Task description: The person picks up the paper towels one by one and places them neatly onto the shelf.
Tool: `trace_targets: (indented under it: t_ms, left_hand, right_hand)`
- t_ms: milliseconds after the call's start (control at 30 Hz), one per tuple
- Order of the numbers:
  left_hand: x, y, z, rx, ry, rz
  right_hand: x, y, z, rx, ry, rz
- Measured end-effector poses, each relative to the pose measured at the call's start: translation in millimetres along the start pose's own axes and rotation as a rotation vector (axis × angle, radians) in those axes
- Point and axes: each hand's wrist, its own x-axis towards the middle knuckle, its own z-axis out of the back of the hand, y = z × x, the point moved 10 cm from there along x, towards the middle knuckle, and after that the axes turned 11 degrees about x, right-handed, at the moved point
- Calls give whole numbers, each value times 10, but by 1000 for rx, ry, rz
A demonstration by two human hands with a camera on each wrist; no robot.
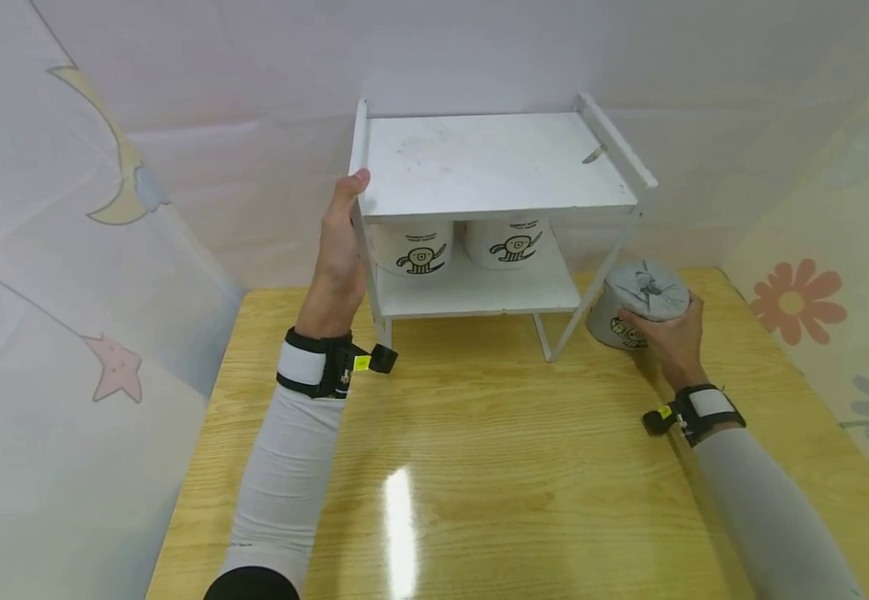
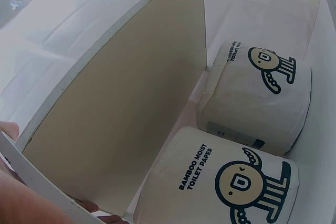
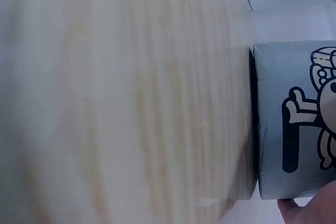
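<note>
A white two-tier shelf (image 1: 501, 167) stands at the back of the wooden table. My left hand (image 1: 340, 258) grips its left side rail, thumb over the top edge; in the left wrist view, fingertips (image 2: 113, 219) show below the upper board. Two wrapped toilet paper rolls (image 1: 421, 248) (image 2: 241, 182) sit side by side on the lower tier, their tops hidden under the upper board. To the right of the shelf, my right hand (image 1: 670, 337) holds a third toilet paper roll (image 1: 647, 292) in grey wrapping, upright at the table's back edge, thumb across its front.
The wooden table (image 1: 479, 467) spreads out in front of the shelf. Its bent metal leg (image 1: 550, 342) comes down between the lower tier and the grey roll. Behind hangs a pale cloth (image 1: 254, 183), and printed cloth walls (image 1: 854, 250) close in both sides.
</note>
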Motion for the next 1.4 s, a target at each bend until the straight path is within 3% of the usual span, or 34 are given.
trace_targets:
  t_ms: [267,567,867,1400]
  left_hand:
    - [4,0,-6,-21,5,-13]
    - [9,-6,5,-12,9,-16]
    - [11,-1,-14,-20,29,-27]
    - [16,28,-6,-25,13,-1]
  right_hand:
    - [-133,15,40,-51,3,-50]
    - [-279,85,22,4,22,-37]
    - [-497,133,59,-69,15,-56]
    - [-819,604,124,10,25,6]
